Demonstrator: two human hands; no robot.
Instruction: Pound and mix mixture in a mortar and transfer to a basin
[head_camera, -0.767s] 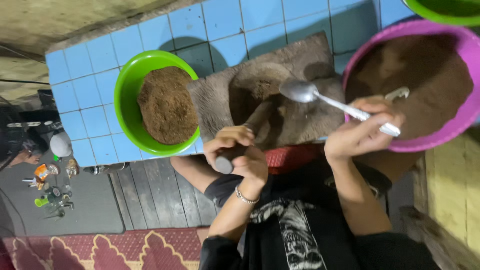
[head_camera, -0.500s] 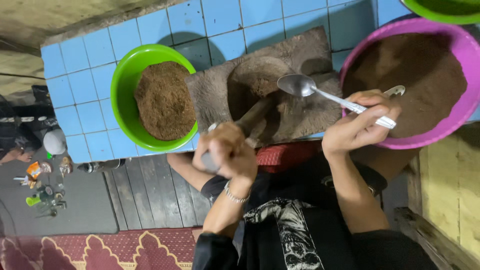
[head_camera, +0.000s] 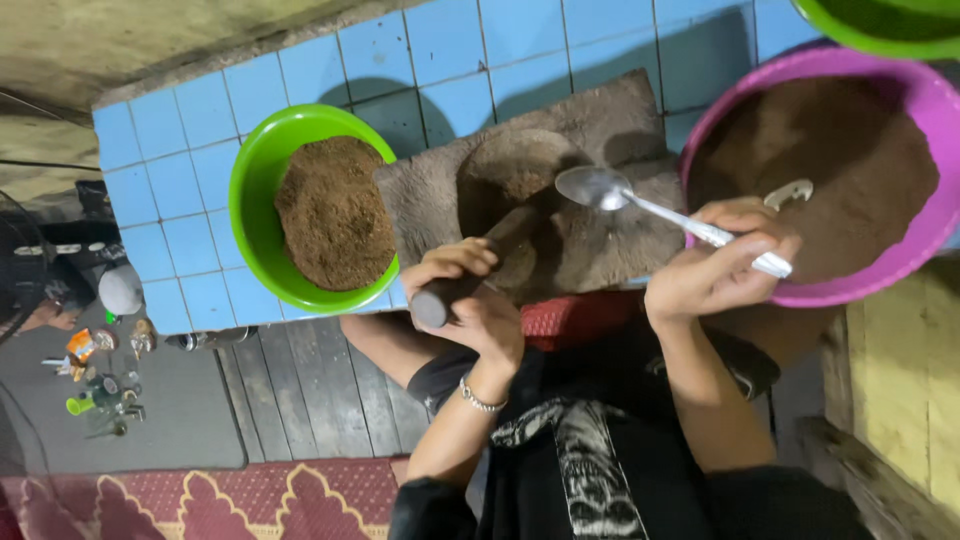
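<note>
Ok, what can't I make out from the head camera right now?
- Pestle: its middle is wrapped by the left hand; its working end is lost in shadow on the grinding stone.
- Spoon handle: covered by the right hand.
- Purple basin: cut off by the right edge.
- Second green bowl: cut by the top edge, contents unseen.
- Small items on the floor: too small to identify.

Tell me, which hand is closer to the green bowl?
Left. The left hand, holding the pestle, is just beside the green bowl. The right hand, holding the spoon, is by the purple bowl.
</note>
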